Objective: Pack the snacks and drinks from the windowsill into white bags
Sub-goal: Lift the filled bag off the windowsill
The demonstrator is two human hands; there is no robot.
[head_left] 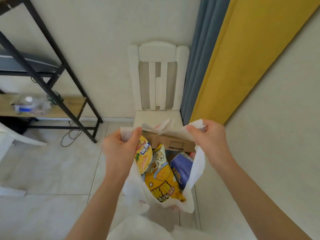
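I hold the white bag (194,172) open at the centre of the frame, my left hand (121,148) pinching its left handle and my right hand (210,141) curled round its right handle, both grips tight on the plastic. Inside, packing looks well along: a round noodle cup (144,155) sits at the left, a yellow popcorn packet (163,175) lies down the middle, a blue packet (181,168) leans at the right, and a brown cardboard box (173,142) stands across the far side. Something small and reddish shows beside the blue packet, but it is too hidden to name. I judge this bag is near full. The windowsill is out of view, so I cannot tell what is left to fetch. A white chair (157,80) stands just beyond the bag, against the wall.
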